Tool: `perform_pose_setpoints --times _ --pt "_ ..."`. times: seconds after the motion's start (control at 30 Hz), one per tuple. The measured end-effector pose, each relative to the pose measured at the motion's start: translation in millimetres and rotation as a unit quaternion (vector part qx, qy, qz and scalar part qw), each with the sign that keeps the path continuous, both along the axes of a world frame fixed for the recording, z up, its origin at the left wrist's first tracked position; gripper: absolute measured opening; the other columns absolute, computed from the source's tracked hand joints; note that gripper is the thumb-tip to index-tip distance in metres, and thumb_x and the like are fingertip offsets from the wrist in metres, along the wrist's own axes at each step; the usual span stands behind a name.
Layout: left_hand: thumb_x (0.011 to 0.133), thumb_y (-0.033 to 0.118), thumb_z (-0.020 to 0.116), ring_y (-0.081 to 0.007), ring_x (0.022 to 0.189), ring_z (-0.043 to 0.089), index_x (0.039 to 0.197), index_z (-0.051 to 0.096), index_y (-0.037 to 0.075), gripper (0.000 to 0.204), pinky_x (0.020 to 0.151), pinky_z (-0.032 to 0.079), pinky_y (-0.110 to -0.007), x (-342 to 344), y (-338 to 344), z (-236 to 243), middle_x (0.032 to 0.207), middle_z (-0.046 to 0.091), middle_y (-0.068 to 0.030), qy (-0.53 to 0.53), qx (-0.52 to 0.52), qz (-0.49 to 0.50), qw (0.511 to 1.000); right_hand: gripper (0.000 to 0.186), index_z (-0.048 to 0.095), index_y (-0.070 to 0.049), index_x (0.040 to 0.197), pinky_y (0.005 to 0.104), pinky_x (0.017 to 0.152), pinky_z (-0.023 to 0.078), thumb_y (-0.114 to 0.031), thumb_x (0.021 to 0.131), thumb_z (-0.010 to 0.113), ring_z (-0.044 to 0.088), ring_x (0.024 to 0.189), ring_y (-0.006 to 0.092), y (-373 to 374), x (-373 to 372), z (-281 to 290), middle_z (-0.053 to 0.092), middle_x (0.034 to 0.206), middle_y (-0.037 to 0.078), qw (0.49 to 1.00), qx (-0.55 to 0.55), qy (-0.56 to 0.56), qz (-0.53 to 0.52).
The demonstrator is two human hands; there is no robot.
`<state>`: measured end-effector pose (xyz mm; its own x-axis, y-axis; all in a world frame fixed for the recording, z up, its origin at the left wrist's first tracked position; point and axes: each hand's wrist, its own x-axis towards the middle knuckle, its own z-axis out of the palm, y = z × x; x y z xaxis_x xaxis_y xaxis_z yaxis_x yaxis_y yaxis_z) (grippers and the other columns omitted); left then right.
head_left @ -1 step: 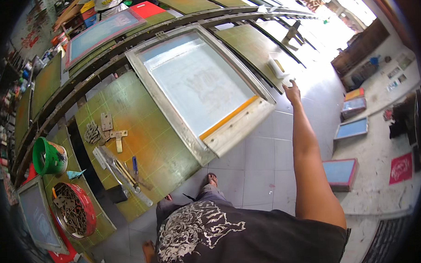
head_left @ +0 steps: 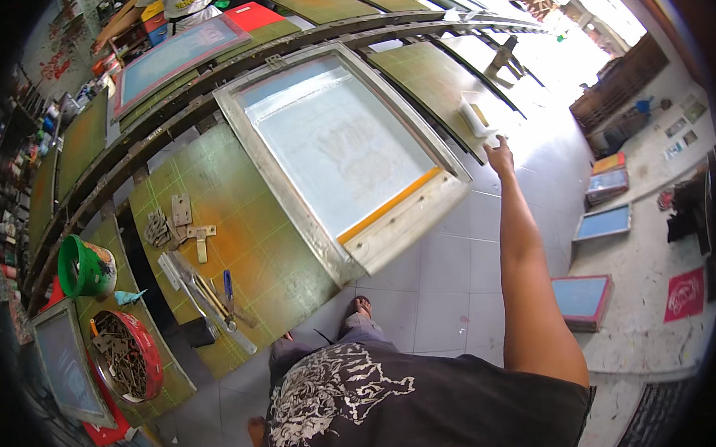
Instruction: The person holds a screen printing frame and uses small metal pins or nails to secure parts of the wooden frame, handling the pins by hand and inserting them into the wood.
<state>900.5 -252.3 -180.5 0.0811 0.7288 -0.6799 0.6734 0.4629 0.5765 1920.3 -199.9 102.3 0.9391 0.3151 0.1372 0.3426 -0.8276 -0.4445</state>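
Observation:
My right arm stretches out to the far right, and my right hand (head_left: 498, 157) ends it with thumb and fingers apart, nothing seen between them. Just beyond the fingertips stands a small white plastic container (head_left: 476, 117), at the edge of a greenish printing board (head_left: 424, 79). I cannot make out whether the fingers touch it. Left of the hand, a wooden-framed printing screen (head_left: 343, 145) with pale blue mesh and an orange strip lies over the boards. My left hand is out of view.
Metal hinges (head_left: 182, 210), scissors (head_left: 228, 285) and other tools lie on the near board (head_left: 281, 277). To the left are a green bucket (head_left: 80, 269) and a red tub of metal pieces (head_left: 146, 357). More screens (head_left: 581, 301) lean along the right wall. Another person (head_left: 185, 5) is at the back.
The view has shifted slightly. My right hand stays stretched out near the white container, with its fingers still apart.

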Motion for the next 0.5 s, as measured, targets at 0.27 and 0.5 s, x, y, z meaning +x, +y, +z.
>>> perform_pose_setpoints --times 0.27,0.5 --pt "0.089 0.013 0.06 -0.0161 0.07 0.061 0.094 0.062 0.001 0.013 0.065 0.049 -0.034 117 -110 57 0.079 0.064 -0.0087 0.03 -0.043 0.079 0.996 0.058 0.053 -0.004 0.133 0.0439 0.097 0.046 -0.03 0.084 0.071 0.059 0.114 0.038 62 128 -99 0.062 0.118 0.027 0.996 -0.006 0.029 0.084" --pt "0.089 0.013 0.06 -0.0151 0.069 0.06 0.091 0.061 0.002 0.012 0.064 0.048 -0.032 143 -133 79 0.076 0.063 -0.007 -0.039 -0.008 0.22 0.975 0.026 0.067 -0.014 0.109 0.0445 0.079 0.051 -0.031 0.089 0.063 0.068 0.09 0.0352 55 170 -101 0.071 0.098 0.016 0.99 -0.055 -0.123 0.046"
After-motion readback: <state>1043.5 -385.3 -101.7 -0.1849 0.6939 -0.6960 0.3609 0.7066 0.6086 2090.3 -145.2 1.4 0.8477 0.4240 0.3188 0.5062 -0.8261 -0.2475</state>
